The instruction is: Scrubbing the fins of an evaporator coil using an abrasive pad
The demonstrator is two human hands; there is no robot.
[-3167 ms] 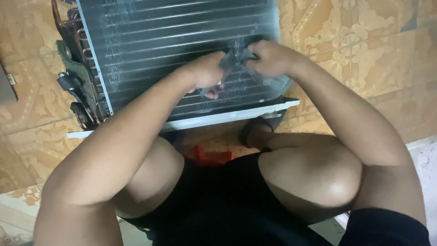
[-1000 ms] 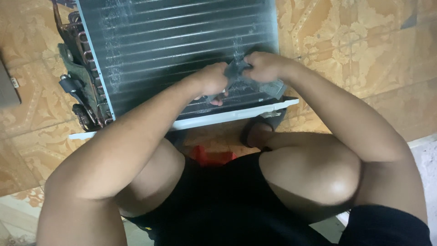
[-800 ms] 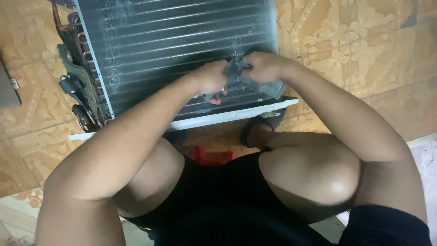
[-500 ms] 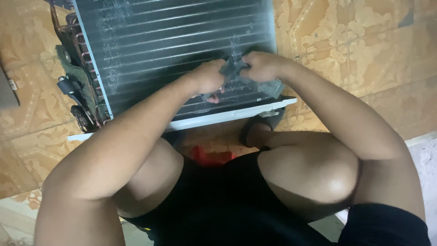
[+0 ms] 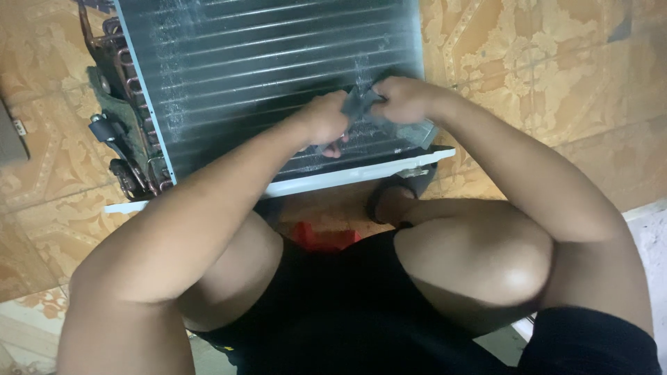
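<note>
Head view: looking down on a seated person's bare knees and both forearms.
Floor (image 5: 570, 62): orange patterned tiles, carrying everything.
Coil unit (image 5: 264, 62): large finned radiator-like panel lying on the floor ahead of the knees, white frame edge nearest, copper tube bends (image 5: 128, 90) along its left side.
Left hand (image 5: 325, 119): closed, resting on the fins near the panel's lower right part, gripping one end of the grey piece.
Right hand (image 5: 401, 98): closed on the other end, just beside the left.
Grey piece (image 5: 361, 104): small, crumpled-looking, pinched between both hands, touching the fins; kind unclear.
</note>
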